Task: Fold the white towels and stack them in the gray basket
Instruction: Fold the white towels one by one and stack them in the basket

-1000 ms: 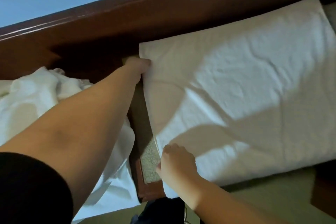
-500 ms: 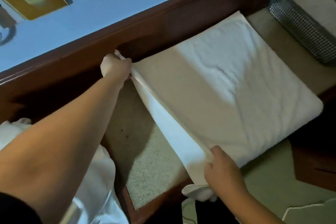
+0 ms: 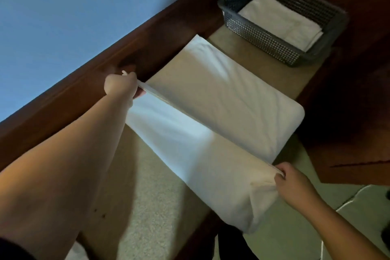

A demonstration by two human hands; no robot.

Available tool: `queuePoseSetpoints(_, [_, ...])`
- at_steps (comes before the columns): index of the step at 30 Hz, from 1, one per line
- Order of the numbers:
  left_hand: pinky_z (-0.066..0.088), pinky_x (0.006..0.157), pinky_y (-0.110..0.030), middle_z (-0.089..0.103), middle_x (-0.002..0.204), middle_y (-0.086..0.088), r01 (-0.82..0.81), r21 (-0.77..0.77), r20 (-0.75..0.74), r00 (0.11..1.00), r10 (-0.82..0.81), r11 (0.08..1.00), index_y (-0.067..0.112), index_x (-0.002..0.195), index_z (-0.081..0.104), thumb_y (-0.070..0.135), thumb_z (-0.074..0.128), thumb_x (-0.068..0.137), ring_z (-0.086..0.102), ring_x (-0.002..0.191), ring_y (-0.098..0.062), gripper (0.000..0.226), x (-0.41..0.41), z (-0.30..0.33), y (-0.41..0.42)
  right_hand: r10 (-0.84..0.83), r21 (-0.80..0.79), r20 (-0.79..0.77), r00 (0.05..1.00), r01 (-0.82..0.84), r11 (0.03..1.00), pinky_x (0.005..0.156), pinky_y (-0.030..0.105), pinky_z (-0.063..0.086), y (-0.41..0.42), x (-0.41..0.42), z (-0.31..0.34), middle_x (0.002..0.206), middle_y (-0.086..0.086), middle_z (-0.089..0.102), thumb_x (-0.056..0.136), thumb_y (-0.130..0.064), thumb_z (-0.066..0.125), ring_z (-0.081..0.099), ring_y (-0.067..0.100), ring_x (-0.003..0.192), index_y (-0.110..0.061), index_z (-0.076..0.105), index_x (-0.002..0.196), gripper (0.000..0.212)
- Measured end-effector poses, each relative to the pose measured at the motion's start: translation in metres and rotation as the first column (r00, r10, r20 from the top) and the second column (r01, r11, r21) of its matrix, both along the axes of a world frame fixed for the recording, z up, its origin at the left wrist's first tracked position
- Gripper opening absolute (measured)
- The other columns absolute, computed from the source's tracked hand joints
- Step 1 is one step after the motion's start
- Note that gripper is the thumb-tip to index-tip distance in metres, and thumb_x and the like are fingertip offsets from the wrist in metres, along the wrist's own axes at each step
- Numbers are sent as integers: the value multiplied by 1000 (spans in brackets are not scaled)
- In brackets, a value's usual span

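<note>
A white towel (image 3: 221,101) lies on the beige carpeted bench, its left edge lifted and stretched taut between my hands. My left hand (image 3: 120,85) grips the far corner near the dark wooden rail. My right hand (image 3: 293,181) pinches the near corner at the bench's front edge. The raised flap (image 3: 179,143) hangs below that taut edge, partway over toward the right. The gray basket (image 3: 259,34) stands at the far right end of the bench with a folded white towel (image 3: 280,21) inside it.
A dark wooden rail (image 3: 84,82) runs along the back under a blue wall. Bare beige carpet (image 3: 137,196) shows left of the towel. Dark wooden furniture (image 3: 348,112) borders the right. A white cord (image 3: 346,202) lies on the floor at bottom right.
Both hands have lifted the towel's left edge and carried it rightward over the rest. The view swung right, bringing the whole basket into sight and losing the pile of white cloth at left.
</note>
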State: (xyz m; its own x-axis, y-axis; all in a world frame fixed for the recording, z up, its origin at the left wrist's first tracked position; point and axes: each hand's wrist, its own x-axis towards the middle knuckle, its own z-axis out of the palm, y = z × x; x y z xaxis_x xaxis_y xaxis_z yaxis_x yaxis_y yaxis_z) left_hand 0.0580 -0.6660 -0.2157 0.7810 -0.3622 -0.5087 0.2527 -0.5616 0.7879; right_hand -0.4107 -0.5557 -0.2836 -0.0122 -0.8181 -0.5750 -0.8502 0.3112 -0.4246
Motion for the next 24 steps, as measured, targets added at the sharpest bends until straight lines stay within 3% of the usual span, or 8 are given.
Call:
queuePoseSetpoints(8, [66,68,-32,72,97,-8,46,-17,-65,997,-47,999,14,110,61,20,64,102,79,70,-20,11,-20,-4,-38,50,72,118,992,-58,996,79,34,51,-23,-37,-9,109,-14,67,98,-4,54,63,12,100,-35,59,114,36])
queuePoseSetpoints(11, [65,82,-38,70,113,-8,249,132,89,961,-262,959,13,130,57,33,68,93,76,91,-23,43,-25,-22,-37,103,120,25,994,-105,987,78,37,55,-22,-50,-22,102,-6,67,102,-16,55,63,13,92,-32,61,106,18])
queuePoseSetpoints(12, [62,89,-41,66,123,-8,394,274,234,858,-458,877,18,139,51,35,67,92,70,103,-27,52,-28,-31,-34,110,110,17,994,-112,988,76,36,54,-22,-53,-25,100,-5,66,104,-21,55,62,13,90,-32,60,104,12])
queuePoseSetpoints(14, [50,103,-46,53,143,-8,599,551,394,428,-814,582,31,151,39,26,60,96,52,128,-35,59,-41,-48,-25,113,92,17,993,-114,989,71,33,52,-21,-56,-29,99,-6,65,105,-28,54,61,13,89,-32,58,107,6])
queuePoseSetpoints(16, [38,114,-47,31,164,-1,662,709,337,-12,-941,245,44,157,28,7,53,95,29,149,-31,76,-61,-59,-19,112,91,8,994,-112,990,67,31,50,-19,-55,-32,99,-7,64,106,-30,52,61,13,87,-33,56,107,5])
queuePoseSetpoints(18, [29,122,-46,14,172,4,596,803,205,-295,-933,-12,47,161,19,-3,50,89,12,158,-25,93,-80,-66,-18,116,89,-7,993,-115,989,68,32,51,-17,-54,-35,96,-6,64,106,-31,52,61,12,84,-36,52,99,9])
queuePoseSetpoints(21, [25,125,-44,15,173,2,425,887,59,-496,-866,-183,38,164,18,-3,51,88,11,159,-25,92,-97,-74,-24,131,79,-23,991,-129,988,69,33,51,-13,-58,-33,89,-7,64,106,-35,52,61,13,80,-36,51,92,13])
queuePoseSetpoints(24, [35,114,-44,40,156,-4,308,933,2,-524,-852,-187,34,158,30,7,56,87,32,144,-29,80,-100,-76,-35,142,30,-41,989,-141,990,71,37,52,-10,-65,-32,81,-8,65,104,-45,52,62,11,76,-36,56,93,15])
